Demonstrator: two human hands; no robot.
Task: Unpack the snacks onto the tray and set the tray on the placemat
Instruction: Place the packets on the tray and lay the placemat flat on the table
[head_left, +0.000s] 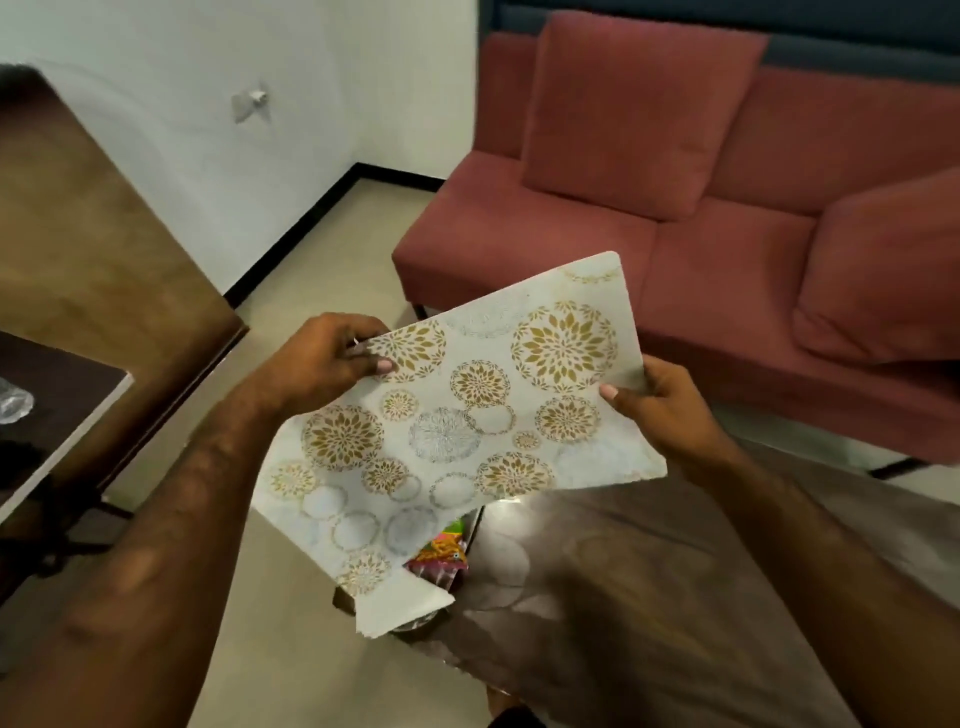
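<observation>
A white placemat (467, 410) printed with gold and grey flower circles is held in the air, tilted, above the near left corner of a glossy brown table (649, 597). My left hand (322, 358) pinches its upper left edge, thumb on top. My right hand (660, 400) grips its right edge. Under the placemat's lower edge a colourful snack packet (441, 553) peeks out, mostly hidden. No tray is in view.
A red sofa (675, 249) with cushions stands behind the table. A brown wooden unit (104, 234) and a dark shelf (57, 405) holding crumpled clear plastic (13, 405) are on the left. Beige floor lies between them.
</observation>
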